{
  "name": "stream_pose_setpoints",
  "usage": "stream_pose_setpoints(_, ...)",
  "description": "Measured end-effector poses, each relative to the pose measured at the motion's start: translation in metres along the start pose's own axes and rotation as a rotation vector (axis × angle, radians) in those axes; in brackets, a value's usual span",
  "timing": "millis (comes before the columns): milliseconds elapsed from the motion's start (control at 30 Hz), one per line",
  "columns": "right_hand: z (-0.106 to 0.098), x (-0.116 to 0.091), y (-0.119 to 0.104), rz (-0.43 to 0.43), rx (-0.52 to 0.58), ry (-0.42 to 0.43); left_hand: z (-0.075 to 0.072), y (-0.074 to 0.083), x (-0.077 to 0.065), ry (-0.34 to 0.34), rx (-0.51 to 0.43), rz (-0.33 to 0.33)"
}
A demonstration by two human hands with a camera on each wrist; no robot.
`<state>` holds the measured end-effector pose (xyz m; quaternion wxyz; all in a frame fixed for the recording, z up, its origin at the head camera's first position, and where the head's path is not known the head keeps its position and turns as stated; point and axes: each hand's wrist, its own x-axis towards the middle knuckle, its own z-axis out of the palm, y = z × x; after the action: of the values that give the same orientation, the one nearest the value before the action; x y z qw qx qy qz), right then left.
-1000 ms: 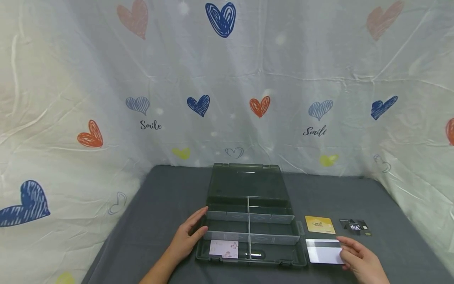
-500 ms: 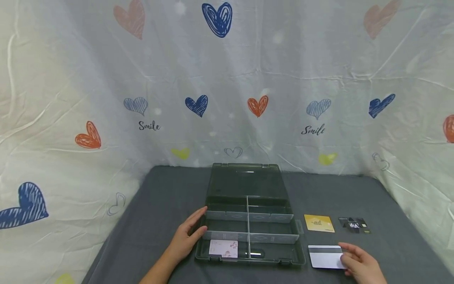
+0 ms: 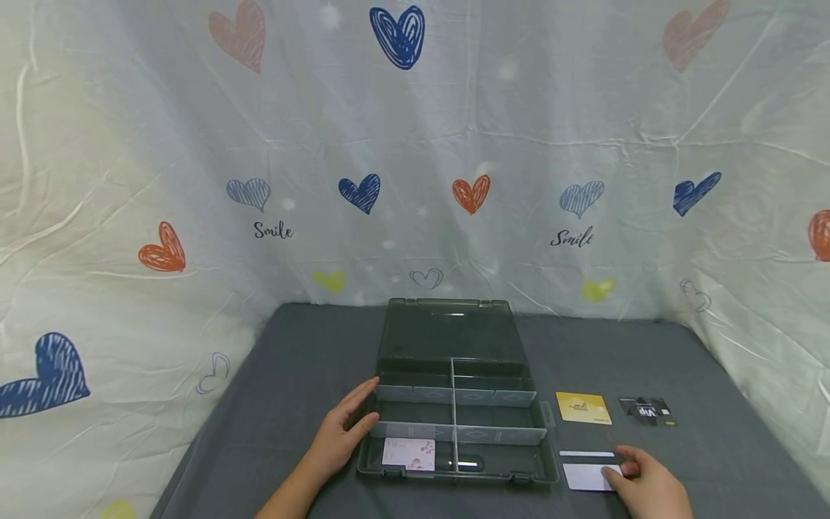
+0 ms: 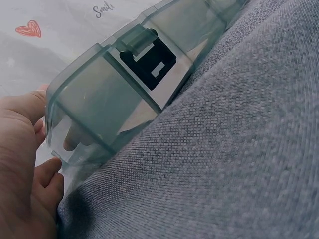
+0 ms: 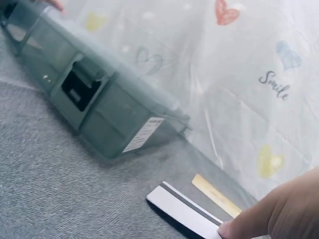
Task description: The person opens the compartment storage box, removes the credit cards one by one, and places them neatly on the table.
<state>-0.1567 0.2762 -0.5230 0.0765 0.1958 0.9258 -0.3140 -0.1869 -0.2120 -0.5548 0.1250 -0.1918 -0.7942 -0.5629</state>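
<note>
My right hand (image 3: 651, 486) pinches the right end of a white card (image 3: 586, 477) with a dark magnetic stripe, thumb on its face. In the right wrist view, the card (image 5: 184, 209) looks slightly bowed, its left end low over the cloth. On the left, my left hand (image 3: 337, 432) rests against the side of a translucent dark-green compartment box (image 3: 499, 476), thumb and fingers spread along its rim. The box's lid (image 3: 450, 331) is raised at the back. A pale pink flowered card (image 3: 408, 454) lies in its front-left compartment.
A yellow card (image 3: 583, 408) and a black VIP card (image 3: 647, 411) lie on the grey cloth (image 3: 311, 346) right of the box, behind the white card. A white curtain (image 3: 415, 144) printed with hearts hangs behind.
My right hand has drawn the white card slightly toward me, and its thumb has moved further left over the card. The left hand keeps its place at the box.
</note>
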Motion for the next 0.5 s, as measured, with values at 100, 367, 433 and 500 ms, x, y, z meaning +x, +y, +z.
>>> stream_pose_setpoints(100,0.001,-0.003,-0.004,-0.006,-0.074,0.020,0.000,0.000,0.000,-0.009,-0.012,0.005)
stream_pose_setpoints(367,0.006,-0.008,-0.013,0.034,-0.153,0.051,0.000,0.000,-0.001,-0.009,-0.013,-0.014)
stream_pose_setpoints(433,0.006,-0.008,-0.013,0.031,-0.154,0.052,-0.001,0.000,-0.001,-0.002,-0.018,-0.031)
stream_pose_setpoints(500,0.004,-0.007,-0.013,0.024,-0.155,0.038,0.000,0.000,-0.001,0.002,-0.016,-0.036)
